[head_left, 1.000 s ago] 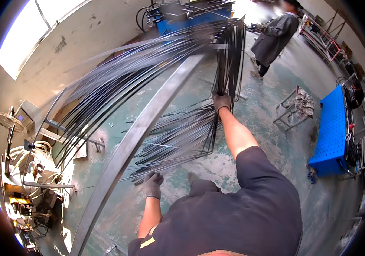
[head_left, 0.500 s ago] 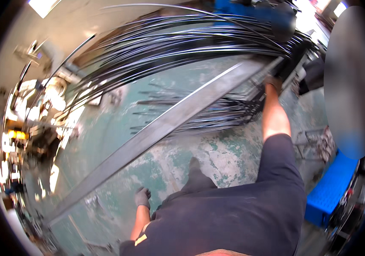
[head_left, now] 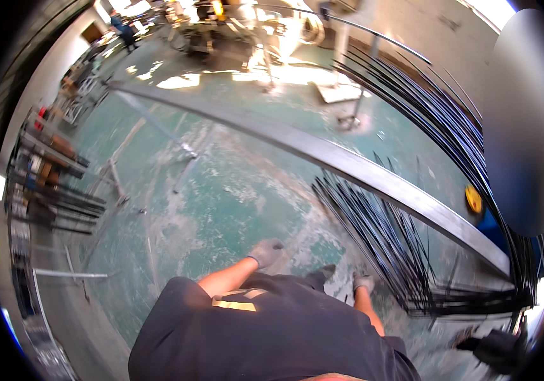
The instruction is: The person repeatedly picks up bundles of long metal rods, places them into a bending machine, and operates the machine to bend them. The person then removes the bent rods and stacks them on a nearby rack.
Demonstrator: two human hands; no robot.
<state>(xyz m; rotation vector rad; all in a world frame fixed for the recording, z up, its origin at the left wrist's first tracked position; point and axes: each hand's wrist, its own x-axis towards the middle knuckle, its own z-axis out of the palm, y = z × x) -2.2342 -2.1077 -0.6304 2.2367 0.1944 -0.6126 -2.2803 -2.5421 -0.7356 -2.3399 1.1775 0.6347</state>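
The rods, at right of the frame, were thin, black and shiny. The left hand and right hand were apart; their grip I could not tell.

gloved left hand, left forearm slanting inward; gloved right hand apart, right forearm bare

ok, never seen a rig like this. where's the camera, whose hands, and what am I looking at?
No robot: these are a person's own gloved hands. A wide fisheye camera on the head looks down, so straight edges bend toward the rim. The left hand and right hand are near the body; I see no rod or beam in either. A long metal beam crosses the view above a worn green floor, with thin dark rods on both sides.
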